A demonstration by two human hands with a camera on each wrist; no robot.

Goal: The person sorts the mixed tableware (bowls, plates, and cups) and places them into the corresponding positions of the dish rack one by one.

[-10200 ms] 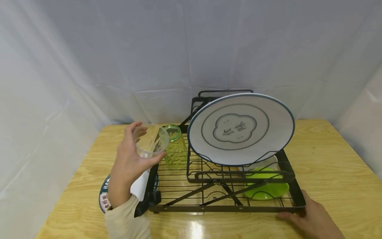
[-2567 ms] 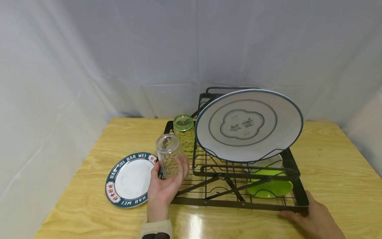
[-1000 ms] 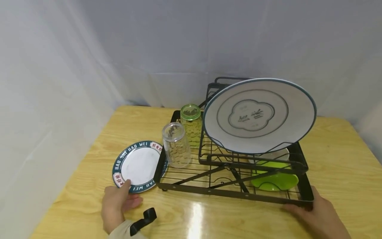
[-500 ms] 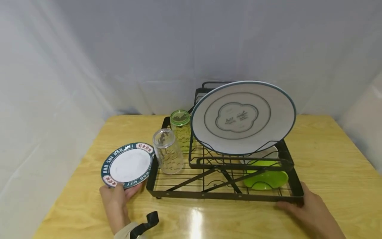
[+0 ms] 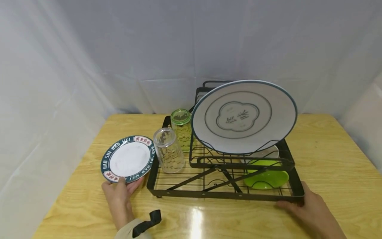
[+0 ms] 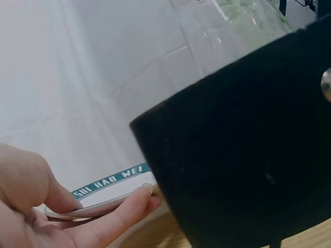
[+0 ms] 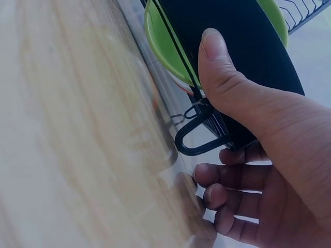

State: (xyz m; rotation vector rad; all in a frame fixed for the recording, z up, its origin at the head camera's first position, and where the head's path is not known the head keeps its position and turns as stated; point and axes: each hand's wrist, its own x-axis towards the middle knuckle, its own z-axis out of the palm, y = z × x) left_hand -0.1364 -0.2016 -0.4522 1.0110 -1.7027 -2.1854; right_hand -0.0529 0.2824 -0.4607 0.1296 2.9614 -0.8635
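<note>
My left hand [image 5: 117, 196] pinches the near rim of a small white plate [image 5: 129, 159] with a dark teal lettered border. In the left wrist view, the thumb lies on top of the plate [image 6: 116, 192] and the fingers are beneath it. The plate tilts slightly, beside the left end of a black two-tier dish rack [image 5: 222, 196]. At the rack's near right corner, my right hand [image 5: 311, 207] grips the frame. The right wrist view has the thumb on the side wall [image 7: 253, 57] and curled fingers below. An upside-down clear glass [image 5: 170, 154] stands at the rack's left.
Behind the clear glass stands an upside-down green glass [image 5: 182, 132]. A large white plate [image 5: 262, 109] leans on the upper tier. Underneath are a green bowl [image 5: 267, 180] and a whitish bowl [image 5: 270, 152]. A black strap [image 5: 149, 224] hangs from my left sleeve. The table [image 5: 331, 159] is wooden.
Earlier my left hand held the clear glass, then set it upside down on the rack. It moved to the small plate, took its rim and raised it slightly. My right hand stayed put.
</note>
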